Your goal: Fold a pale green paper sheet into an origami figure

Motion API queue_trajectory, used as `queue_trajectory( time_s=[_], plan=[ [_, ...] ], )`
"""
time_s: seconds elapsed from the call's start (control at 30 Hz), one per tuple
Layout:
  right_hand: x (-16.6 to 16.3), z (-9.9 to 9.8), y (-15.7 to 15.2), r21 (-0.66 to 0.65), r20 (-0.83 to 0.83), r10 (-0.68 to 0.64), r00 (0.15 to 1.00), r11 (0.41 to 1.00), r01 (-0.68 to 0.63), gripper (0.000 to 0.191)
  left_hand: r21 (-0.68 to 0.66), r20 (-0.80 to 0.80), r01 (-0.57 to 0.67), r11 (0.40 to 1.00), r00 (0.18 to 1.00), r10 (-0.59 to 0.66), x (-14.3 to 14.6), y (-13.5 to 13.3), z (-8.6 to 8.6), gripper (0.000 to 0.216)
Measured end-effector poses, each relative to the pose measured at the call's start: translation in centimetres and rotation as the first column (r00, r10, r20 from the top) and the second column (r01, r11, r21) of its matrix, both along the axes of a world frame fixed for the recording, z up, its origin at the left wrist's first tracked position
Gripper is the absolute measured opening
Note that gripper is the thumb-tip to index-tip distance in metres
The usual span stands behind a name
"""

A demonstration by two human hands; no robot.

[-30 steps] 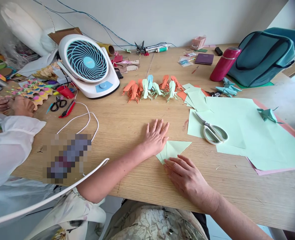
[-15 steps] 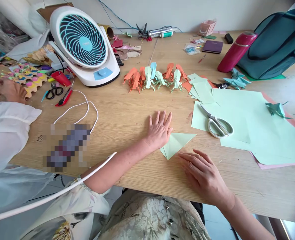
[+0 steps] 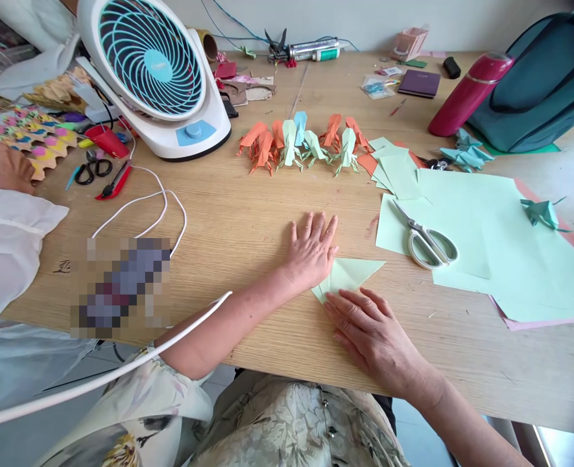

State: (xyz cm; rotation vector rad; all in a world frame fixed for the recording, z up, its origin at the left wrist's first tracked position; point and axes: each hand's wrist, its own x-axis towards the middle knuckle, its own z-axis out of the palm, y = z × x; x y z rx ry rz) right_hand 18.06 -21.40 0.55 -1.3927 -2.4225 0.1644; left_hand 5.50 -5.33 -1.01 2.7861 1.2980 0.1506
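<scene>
A pale green paper triangle [image 3: 352, 274] lies folded on the wooden table [image 3: 248, 220] in front of me. My left hand [image 3: 310, 250] rests flat on the table with its fingers stretched out, its edge on the triangle's left side. My right hand [image 3: 371, 334] lies flat too, fingertips pressing on the triangle's lower left edge. Neither hand holds anything.
White-handled scissors [image 3: 427, 239] lie on pale green sheets [image 3: 501, 253] at the right. A row of orange and green origami figures [image 3: 301, 143] stands beyond my hands. A white fan [image 3: 155, 71] with its cord, a red bottle [image 3: 466, 97] and a teal bag [image 3: 544, 78] stand farther back. Another person's hand [image 3: 2, 168] is at the far left.
My right hand slid off the triangle toward the lower right, then came back onto its lower left edge. My left hand stayed flat. The view tilted down slightly.
</scene>
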Motion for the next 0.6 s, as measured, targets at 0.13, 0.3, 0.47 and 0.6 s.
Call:
queue_trajectory(
  time_s=[0.13,0.3,0.47,0.6],
  plan=[
    [0.1,0.0,0.0,-0.020,0.001,0.002,1.000,1.000,-0.002,0.037,0.007,0.013,-0.012,1.000,1.000,0.012,0.0,0.0,-0.1,0.063],
    [0.0,0.4,0.1,-0.012,0.009,-0.005,1.000,1.000,0.006,0.038,-0.027,0.083,0.040,0.999,0.996,-0.038,-0.4,0.4,0.0,0.063],
    [-0.2,0.8,0.2,0.020,0.012,-0.016,1.000,1.000,0.016,0.037,0.027,0.239,0.143,0.989,0.960,-0.145,-2.6,0.4,0.9,0.050],
    [-0.3,0.7,0.3,0.021,-0.010,-0.019,1.000,1.000,0.019,0.038,0.120,0.288,0.402,0.908,0.861,-0.420,-5.4,-1.0,1.1,0.040]
  ],
)
